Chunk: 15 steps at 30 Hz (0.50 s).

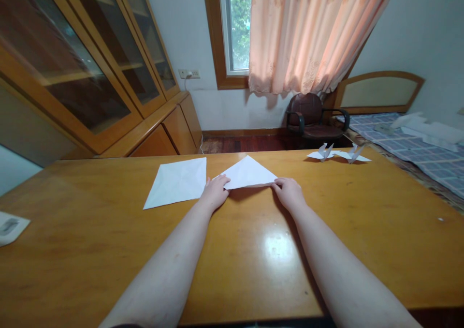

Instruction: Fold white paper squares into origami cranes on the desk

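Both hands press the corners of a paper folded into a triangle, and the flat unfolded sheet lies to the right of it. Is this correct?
Not quite. The head view shows the flat unfolded sheet lying to the left of the triangle-folded paper, not the right. The rest holds: the left hand and the right hand press its two near corners on the wooden table.

Readable text: none we can make out | slip (9,226) at table (253,250) edge: print blurred
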Available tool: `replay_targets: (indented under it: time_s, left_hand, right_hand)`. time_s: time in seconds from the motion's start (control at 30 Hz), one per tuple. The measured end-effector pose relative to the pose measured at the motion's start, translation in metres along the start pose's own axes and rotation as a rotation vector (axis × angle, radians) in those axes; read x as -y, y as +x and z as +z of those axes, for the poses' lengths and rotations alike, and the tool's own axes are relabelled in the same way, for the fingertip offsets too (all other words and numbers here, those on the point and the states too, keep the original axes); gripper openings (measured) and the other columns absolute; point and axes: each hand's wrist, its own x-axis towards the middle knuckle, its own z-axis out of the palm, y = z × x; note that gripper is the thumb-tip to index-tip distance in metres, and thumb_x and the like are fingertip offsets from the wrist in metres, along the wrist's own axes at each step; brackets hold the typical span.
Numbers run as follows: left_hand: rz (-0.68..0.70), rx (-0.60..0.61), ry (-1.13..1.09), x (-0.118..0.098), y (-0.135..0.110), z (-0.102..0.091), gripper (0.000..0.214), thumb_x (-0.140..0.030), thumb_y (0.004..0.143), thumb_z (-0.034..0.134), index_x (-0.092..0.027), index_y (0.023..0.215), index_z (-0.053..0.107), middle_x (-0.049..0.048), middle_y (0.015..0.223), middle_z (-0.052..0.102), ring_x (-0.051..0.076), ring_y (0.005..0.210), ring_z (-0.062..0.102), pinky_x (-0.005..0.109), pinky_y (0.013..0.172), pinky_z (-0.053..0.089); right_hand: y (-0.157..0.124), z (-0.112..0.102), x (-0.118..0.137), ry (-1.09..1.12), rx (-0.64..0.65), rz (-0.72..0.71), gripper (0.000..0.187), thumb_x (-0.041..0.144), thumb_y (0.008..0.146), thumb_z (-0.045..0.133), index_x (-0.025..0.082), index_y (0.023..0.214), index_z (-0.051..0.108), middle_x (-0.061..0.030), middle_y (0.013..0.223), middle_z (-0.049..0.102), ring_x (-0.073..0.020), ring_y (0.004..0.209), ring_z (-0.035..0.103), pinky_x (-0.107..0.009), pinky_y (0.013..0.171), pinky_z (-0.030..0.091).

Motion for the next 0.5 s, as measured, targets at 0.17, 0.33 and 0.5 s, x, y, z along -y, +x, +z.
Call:
replay_targets:
  time_s: [0.17,0.33,0.5]
  left_hand:
    - [0.019,-0.025,0.094,0.0076,0.0028,0.0001,0.049,-0.023,0.081,0.044,-0.024,0.129,0.054,0.006,0.136,0.052,0.029,0.12,0.05,0.043,0.101,0.037]
    - [-0.066,-0.066,0.056,0.0101,0.0033,-0.0018,0.043,-0.02,0.08,0.045,-0.03,0.118,0.062,0.0009,0.127,0.06,0.028,0.118,0.05,0.049,0.104,0.029]
    - [-0.188,-0.095,-0.018,0.0057,0.0024,-0.0069,0.028,-0.032,0.085,0.045,-0.032,0.1,0.069,0.0006,0.114,0.067,0.027,0.112,0.052,0.058,0.107,0.019]
  right_hand:
    - [0.0023,0.0011,-0.0039,-0.048,0.0,0.014,0.032,0.025,0.083,0.05,0.027,0.111,0.067,-0.0017,0.129,0.058,-0.0259,0.113,0.052,-0.039,0.094,0.037]
    - [0.0045,-0.0013,-0.0066,-0.024,-0.005,0.063,0.028,0.029,0.087,0.047,0.029,0.102,0.071,-0.0017,0.111,0.068,-0.0218,0.105,0.057,-0.033,0.089,0.039]
    - [0.0058,-0.0058,-0.0098,-0.075,-0.019,0.16,0.029,0.038,0.088,0.047,0.027,0.092,0.073,-0.0055,0.095,0.072,-0.0231,0.097,0.059,-0.033,0.08,0.039]
